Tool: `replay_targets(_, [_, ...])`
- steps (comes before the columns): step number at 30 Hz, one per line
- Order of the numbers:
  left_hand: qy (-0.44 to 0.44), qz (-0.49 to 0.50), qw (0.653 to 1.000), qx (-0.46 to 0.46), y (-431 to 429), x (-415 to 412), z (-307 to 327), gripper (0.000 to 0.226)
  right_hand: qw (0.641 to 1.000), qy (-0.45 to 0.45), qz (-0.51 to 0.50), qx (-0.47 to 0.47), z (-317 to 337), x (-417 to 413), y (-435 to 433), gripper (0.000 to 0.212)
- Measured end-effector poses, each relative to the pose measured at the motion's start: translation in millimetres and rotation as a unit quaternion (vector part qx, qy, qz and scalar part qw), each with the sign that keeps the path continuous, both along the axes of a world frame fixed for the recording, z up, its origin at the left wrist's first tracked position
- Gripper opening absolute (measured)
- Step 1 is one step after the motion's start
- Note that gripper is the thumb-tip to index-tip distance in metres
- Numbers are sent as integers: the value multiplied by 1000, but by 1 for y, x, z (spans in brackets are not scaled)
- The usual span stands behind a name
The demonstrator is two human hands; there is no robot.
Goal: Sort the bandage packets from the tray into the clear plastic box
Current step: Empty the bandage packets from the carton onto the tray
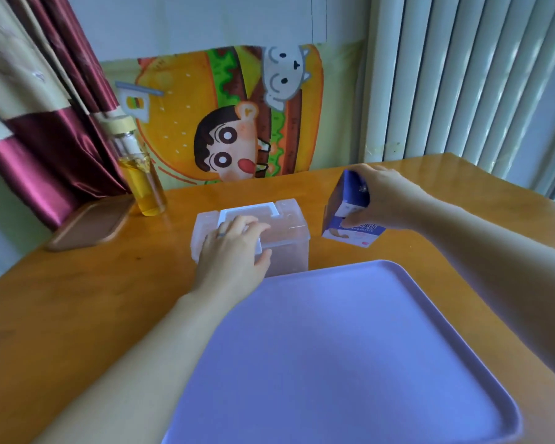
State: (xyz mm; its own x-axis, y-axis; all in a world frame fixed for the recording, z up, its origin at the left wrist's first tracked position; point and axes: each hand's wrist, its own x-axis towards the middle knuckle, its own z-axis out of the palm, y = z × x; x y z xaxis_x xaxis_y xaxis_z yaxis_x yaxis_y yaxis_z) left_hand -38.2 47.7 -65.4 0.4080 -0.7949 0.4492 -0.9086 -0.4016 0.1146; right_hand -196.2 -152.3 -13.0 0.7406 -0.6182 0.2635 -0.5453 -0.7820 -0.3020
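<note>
On the glossy orange-brown wooden table [77, 299], the clear plastic box with its closed translucent lid [290, 229] stands just beyond the far edge of the flat lilac plastic tray [350, 347], which fills the near side. The left hand [234, 251] lies on the lid, fingers laid loosely across the top and thumb against the front wall, pressing rather than clasping. What is inside the box cannot be made out through its cloudy wall. Just to the right of the box, the right hand [388, 200] grasps a small dark-blue-and-white cardboard carton [350, 193] from above, holding it tilted with its lower end at the tabletop; whether it touches is unclear. At the far left stand a tall glass bottle of yellow liquid [141, 174] and a brown wooden board [90, 222]. A cartoon burger poster [231, 116] hangs on the wall behind.
</note>
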Motion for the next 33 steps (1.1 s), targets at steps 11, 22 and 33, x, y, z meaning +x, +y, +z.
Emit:
replay_targets(11, [541, -197, 791, -205, 39, -64, 41, 83, 847, -234, 237, 414, 33, -43, 89, 60])
replay_targets(22, [524, -104, 752, -386, 42, -70, 31, 64, 912, -382, 26, 147, 9, -14, 119, 35])
replay_targets(33, [354, -96, 841, -398, 35, -60, 25, 76, 856, -401, 49, 322, 2, 3, 117, 25])
